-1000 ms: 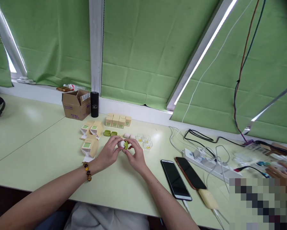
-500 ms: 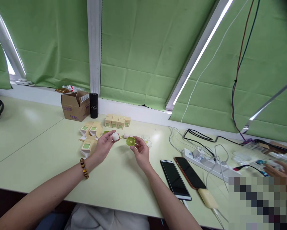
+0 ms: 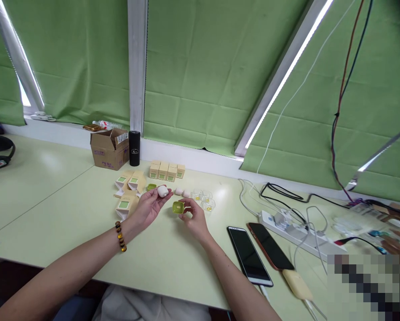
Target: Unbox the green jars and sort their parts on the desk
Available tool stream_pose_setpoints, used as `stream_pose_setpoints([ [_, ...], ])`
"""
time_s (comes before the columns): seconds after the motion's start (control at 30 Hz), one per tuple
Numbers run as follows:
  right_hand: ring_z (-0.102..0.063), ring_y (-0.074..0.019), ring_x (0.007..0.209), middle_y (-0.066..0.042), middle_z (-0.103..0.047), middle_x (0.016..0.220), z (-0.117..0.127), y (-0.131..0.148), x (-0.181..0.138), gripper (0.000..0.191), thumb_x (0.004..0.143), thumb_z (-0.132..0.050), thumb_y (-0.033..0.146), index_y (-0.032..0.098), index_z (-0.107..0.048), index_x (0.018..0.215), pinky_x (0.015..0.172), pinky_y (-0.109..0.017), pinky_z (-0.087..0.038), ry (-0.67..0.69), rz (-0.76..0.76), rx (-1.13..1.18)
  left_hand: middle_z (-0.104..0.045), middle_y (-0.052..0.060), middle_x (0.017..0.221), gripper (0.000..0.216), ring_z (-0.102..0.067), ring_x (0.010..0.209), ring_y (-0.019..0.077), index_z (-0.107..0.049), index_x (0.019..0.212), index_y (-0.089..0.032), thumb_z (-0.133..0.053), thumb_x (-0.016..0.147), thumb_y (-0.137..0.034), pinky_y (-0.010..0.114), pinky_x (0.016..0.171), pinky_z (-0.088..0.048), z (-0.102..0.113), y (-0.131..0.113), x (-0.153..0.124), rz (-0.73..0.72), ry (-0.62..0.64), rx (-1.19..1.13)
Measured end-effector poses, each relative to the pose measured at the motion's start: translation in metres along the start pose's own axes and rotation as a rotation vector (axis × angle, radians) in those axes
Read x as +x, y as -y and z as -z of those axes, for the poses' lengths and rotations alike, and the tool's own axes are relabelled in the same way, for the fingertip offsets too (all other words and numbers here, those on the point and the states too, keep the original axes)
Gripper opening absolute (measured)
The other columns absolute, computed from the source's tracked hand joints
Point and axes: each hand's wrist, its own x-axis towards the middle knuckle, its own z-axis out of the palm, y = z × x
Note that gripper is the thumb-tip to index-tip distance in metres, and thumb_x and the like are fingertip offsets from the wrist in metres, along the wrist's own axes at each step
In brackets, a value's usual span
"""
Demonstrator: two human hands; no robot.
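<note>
My left hand (image 3: pixel 149 207) is palm up above the pale green table (image 3: pixel 52 214) and pinches a small white rounded piece (image 3: pixel 162 191) at its fingertips. A beaded bracelet (image 3: pixel 120 236) circles that wrist. My right hand (image 3: pixel 195 218) holds a small green cap-like piece (image 3: pixel 178 207) in its closed fingers, a little right of and below the white piece. The two pieces are apart. Just behind my hands lie another green piece (image 3: pixel 151 187), small white pieces (image 3: pixel 182 192) and clear plastic shells (image 3: pixel 204 199).
Small tan cartons (image 3: pixel 167 170) stand in a row at the back, with opened ones (image 3: pixel 128 191) left of my hands. A cardboard box (image 3: pixel 109 149) and black cylinder (image 3: pixel 134 148) stand by the window. Two phones (image 3: pixel 258 249) and a power strip (image 3: pixel 296 232) lie right. Another person's hand (image 3: pixel 395 243) is far right.
My hands were together on the white and green pieces; they pulled apart, white piece in the left, green in the right. The green piece has since dropped a little lower.
</note>
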Motion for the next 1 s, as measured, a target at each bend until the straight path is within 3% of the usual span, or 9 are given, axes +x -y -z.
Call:
stream_pose_setpoints([
  [0.13,-0.064,-0.0209,0.096,-0.003,-0.070,0.110,-0.006,-0.002,-0.005,0.050,0.067,-0.061,0.004,0.024,-0.064,0.112,0.089,-0.037,-0.054,0.123,0.053,-0.154,-0.076,0.010,0.116,0.011,-0.071,0.120,0.0240,-0.072,0.097,-0.013,-0.076,0.092,-0.023,0.042,0.122,-0.048,-0.003,-0.002,-0.002,0.048,-0.058,-0.106],
  [0.3,-0.062,-0.0214,0.101,-0.004,-0.066,0.116,-0.008,0.000,-0.009,0.055,0.065,-0.060,-0.002,0.025,-0.063,0.113,0.090,-0.036,-0.052,0.230,0.118,-0.297,-0.074,0.009,0.112,0.027,-0.071,0.109,0.0219,-0.073,0.108,-0.015,-0.080,0.090,-0.035,0.043,0.110,-0.055,-0.007,-0.004,-0.003,-0.007,-0.042,0.010],
  [0.43,-0.062,-0.0220,0.102,-0.005,-0.064,0.118,-0.008,0.001,-0.010,0.054,0.067,-0.064,-0.001,0.025,-0.061,0.114,0.089,-0.037,-0.051,0.270,0.066,-0.328,-0.073,0.009,0.114,0.039,-0.069,0.103,0.0218,-0.071,0.118,-0.018,-0.082,0.086,-0.037,0.043,0.098,-0.057,-0.011,-0.007,-0.005,-0.130,-0.118,0.403],
  [0.63,-0.062,-0.0228,0.107,-0.005,-0.063,0.119,-0.005,0.001,-0.011,0.058,0.069,-0.065,0.000,0.025,-0.056,0.120,0.093,-0.039,-0.051,0.301,0.025,-0.318,-0.069,0.006,0.119,0.027,-0.067,0.107,0.0226,-0.074,0.111,-0.025,-0.081,0.085,-0.027,0.040,0.097,-0.055,-0.008,-0.005,-0.012,-0.545,-0.037,1.045],
  [0.73,-0.061,-0.0234,0.111,-0.006,-0.061,0.124,-0.004,0.002,-0.012,0.062,0.070,-0.066,0.001,0.025,-0.053,0.126,0.096,-0.040,-0.051,0.316,-0.004,-0.302,-0.070,0.005,0.119,0.026,-0.067,0.102,0.0209,-0.071,0.113,-0.026,-0.077,0.088,-0.022,0.038,0.094,-0.056,-0.008,-0.003,-0.012,-0.599,-0.015,1.199],
  [0.83,-0.061,-0.0248,0.114,-0.007,-0.059,0.126,-0.003,0.006,-0.012,0.064,0.070,-0.070,0.004,0.024,-0.052,0.128,0.099,-0.042,-0.051,0.320,-0.031,-0.322,-0.071,0.005,0.119,0.023,-0.067,0.109,0.0225,-0.069,0.114,-0.025,-0.073,0.091,-0.020,0.039,0.098,-0.054,-0.013,-0.005,-0.006,-0.623,0.029,1.335],
  [1.0,-0.057,-0.0267,0.120,-0.009,-0.055,0.128,0.001,0.014,-0.011,0.063,0.072,-0.078,0.012,0.023,-0.052,0.129,0.102,-0.042,-0.049,0.322,-0.064,-0.430,-0.075,0.006,0.112,0.018,-0.064,0.111,0.0263,-0.072,0.110,-0.021,-0.073,0.092,-0.023,0.043,0.097,-0.051,-0.026,-0.013,0.017,-0.668,0.162,1.608],
])
